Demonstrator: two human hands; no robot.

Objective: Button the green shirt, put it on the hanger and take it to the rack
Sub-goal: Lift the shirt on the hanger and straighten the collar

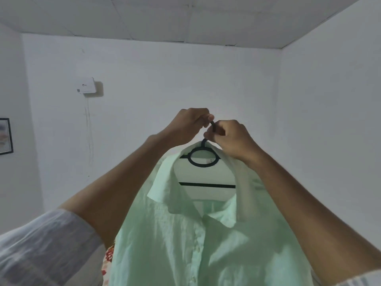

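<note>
Head cam: left hand [190,122] & right hand [231,139] both pinch hanger [203,159] hook; green shirt [185,234] buttoned, soft, light — carry by hook.

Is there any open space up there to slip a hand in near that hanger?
Crowded at the hook: left hand and right hand both pinch it. Open gap inside the green shirt collar, between the hanger ring and its crossbar.
</note>
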